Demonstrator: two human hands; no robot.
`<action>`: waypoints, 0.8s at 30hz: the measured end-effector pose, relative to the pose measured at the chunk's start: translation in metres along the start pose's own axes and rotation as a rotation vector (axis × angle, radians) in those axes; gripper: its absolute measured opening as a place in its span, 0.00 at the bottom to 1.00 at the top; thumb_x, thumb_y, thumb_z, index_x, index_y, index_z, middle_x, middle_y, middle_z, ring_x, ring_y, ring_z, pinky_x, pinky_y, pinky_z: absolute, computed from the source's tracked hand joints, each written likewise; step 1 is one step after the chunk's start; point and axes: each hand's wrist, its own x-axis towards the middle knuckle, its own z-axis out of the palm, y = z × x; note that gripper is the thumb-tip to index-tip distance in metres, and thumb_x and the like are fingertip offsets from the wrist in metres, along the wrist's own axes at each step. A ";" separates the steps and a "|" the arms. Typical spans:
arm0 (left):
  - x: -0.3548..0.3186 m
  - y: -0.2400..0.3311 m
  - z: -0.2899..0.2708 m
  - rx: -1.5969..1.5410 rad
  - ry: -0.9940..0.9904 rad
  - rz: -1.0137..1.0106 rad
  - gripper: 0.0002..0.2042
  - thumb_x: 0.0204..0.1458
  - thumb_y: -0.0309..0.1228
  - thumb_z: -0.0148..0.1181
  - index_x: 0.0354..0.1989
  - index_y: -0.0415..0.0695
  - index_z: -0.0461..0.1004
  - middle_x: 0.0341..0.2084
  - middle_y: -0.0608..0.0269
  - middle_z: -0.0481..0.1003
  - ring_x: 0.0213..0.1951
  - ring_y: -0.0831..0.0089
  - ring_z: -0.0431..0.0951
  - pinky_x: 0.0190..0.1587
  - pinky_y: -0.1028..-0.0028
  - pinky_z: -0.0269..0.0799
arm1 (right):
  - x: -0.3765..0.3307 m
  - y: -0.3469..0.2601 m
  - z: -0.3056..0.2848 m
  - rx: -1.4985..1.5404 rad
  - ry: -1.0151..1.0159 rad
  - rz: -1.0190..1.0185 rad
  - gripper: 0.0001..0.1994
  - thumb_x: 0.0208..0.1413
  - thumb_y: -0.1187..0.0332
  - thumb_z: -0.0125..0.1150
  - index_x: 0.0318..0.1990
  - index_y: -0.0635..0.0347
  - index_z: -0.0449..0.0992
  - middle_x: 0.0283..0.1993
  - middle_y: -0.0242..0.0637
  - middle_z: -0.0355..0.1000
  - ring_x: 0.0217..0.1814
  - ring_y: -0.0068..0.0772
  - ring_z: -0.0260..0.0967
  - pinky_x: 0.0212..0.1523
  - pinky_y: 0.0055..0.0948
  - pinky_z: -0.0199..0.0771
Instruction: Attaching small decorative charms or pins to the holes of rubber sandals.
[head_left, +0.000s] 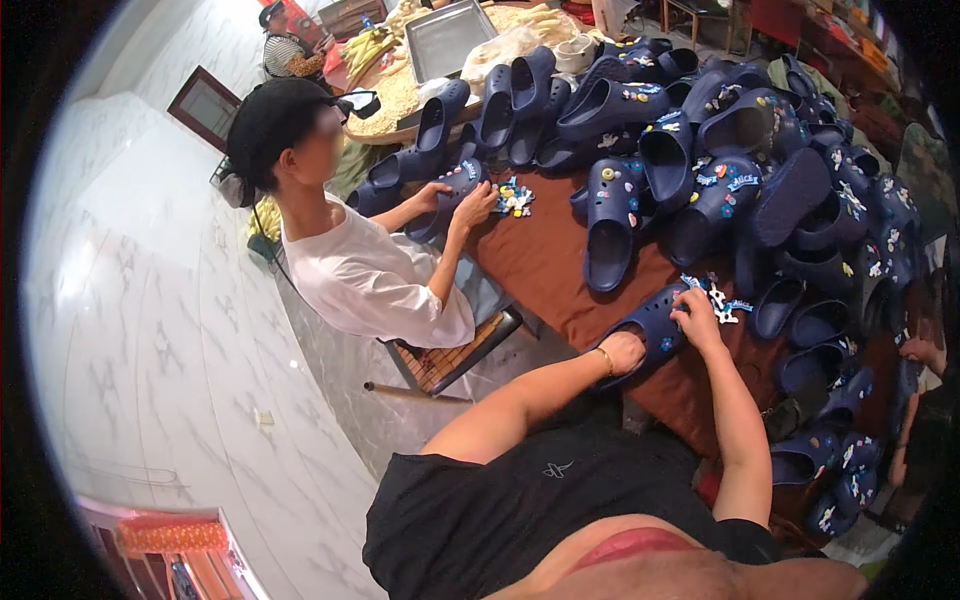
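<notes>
On the brown-covered worktop [545, 260], near its front edge, lies a navy clog [648, 325] with round holes across its top, held between both hands. Left hand [623, 352] curled over the heel end, grip closed on the clog and steadying it. Right hand [697, 308] pressing down on the toe end, fingers bent; impossible to tell whether a charm is pinched under the fingertips. A few small coloured charms [664, 343] already seated in this clog's holes, most holes apparently unfilled, so judged partway through on this one. Just beside the right hand, a small cluster of loose charms [722, 300] waiting on the cloth. Farther back and to the right, a large heap of navy clogs [740, 150], many already dressed with charms, some plain as far as can be seen. Across the worktop to the left, another person in a white shirt [370, 275] bent over a clog of their own with a second charm pile [515, 198] close by.
</notes>
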 end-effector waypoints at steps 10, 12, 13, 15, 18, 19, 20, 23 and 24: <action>-0.004 0.005 0.001 0.009 -0.006 0.007 0.10 0.38 0.33 0.49 0.15 0.41 0.72 0.20 0.49 0.72 0.26 0.54 0.73 0.32 0.62 0.68 | 0.010 -0.014 0.015 -0.267 -0.010 0.089 0.14 0.34 0.78 0.61 0.31 0.61 0.65 0.35 0.46 0.61 0.40 0.50 0.61 0.39 0.37 0.64; -0.007 0.012 -0.004 -0.005 -0.020 -0.009 0.10 0.38 0.33 0.49 0.15 0.40 0.72 0.20 0.49 0.72 0.26 0.54 0.73 0.32 0.62 0.68 | 0.008 -0.010 0.017 -0.296 -0.041 0.101 0.13 0.34 0.79 0.60 0.30 0.61 0.63 0.34 0.46 0.60 0.38 0.50 0.61 0.38 0.39 0.63; -0.007 0.013 -0.009 -0.010 -0.030 -0.023 0.11 0.38 0.33 0.49 0.15 0.40 0.72 0.20 0.49 0.72 0.26 0.54 0.73 0.33 0.62 0.68 | 0.009 -0.014 0.018 -0.340 -0.061 0.151 0.14 0.34 0.79 0.60 0.30 0.61 0.63 0.34 0.47 0.60 0.38 0.51 0.61 0.37 0.40 0.63; -0.006 0.014 -0.013 -0.005 -0.046 -0.005 0.10 0.38 0.33 0.48 0.16 0.40 0.73 0.20 0.49 0.72 0.26 0.54 0.73 0.33 0.62 0.68 | 0.011 -0.007 0.021 -0.334 -0.093 0.171 0.12 0.36 0.79 0.58 0.30 0.63 0.62 0.31 0.49 0.61 0.36 0.52 0.62 0.36 0.41 0.62; 0.006 0.012 -0.010 0.044 -0.218 -0.111 0.10 0.37 0.32 0.47 0.19 0.41 0.75 0.23 0.48 0.73 0.27 0.55 0.74 0.33 0.63 0.69 | 0.010 0.004 0.027 -0.384 -0.101 0.189 0.06 0.43 0.75 0.51 0.30 0.65 0.63 0.29 0.54 0.62 0.32 0.57 0.62 0.33 0.45 0.62; 0.009 0.019 -0.024 0.049 -0.281 -0.142 0.11 0.37 0.33 0.47 0.20 0.42 0.76 0.25 0.48 0.74 0.28 0.56 0.74 0.33 0.63 0.70 | 0.003 0.011 0.033 -0.382 0.058 0.094 0.05 0.46 0.74 0.48 0.30 0.65 0.63 0.29 0.56 0.62 0.31 0.58 0.62 0.31 0.46 0.62; 0.009 0.013 -0.016 0.092 -0.327 -0.185 0.11 0.38 0.33 0.47 0.20 0.42 0.76 0.25 0.49 0.74 0.27 0.57 0.75 0.33 0.63 0.70 | 0.005 0.002 0.034 -0.341 0.055 0.165 0.05 0.46 0.74 0.47 0.30 0.66 0.63 0.30 0.56 0.62 0.32 0.58 0.62 0.33 0.45 0.62; 0.009 0.005 -0.013 0.154 -0.279 -0.142 0.11 0.38 0.35 0.48 0.18 0.43 0.75 0.21 0.50 0.74 0.25 0.58 0.74 0.31 0.62 0.70 | 0.002 0.026 0.030 -0.151 0.186 0.229 0.06 0.43 0.70 0.52 0.27 0.63 0.66 0.28 0.48 0.67 0.34 0.50 0.64 0.35 0.39 0.63; 0.002 -0.002 -0.012 0.142 -0.211 -0.099 0.11 0.37 0.36 0.49 0.16 0.43 0.75 0.19 0.51 0.73 0.24 0.58 0.74 0.29 0.62 0.70 | 0.003 0.017 0.025 -0.089 0.227 0.388 0.07 0.41 0.69 0.55 0.26 0.62 0.68 0.30 0.48 0.68 0.37 0.48 0.65 0.37 0.39 0.63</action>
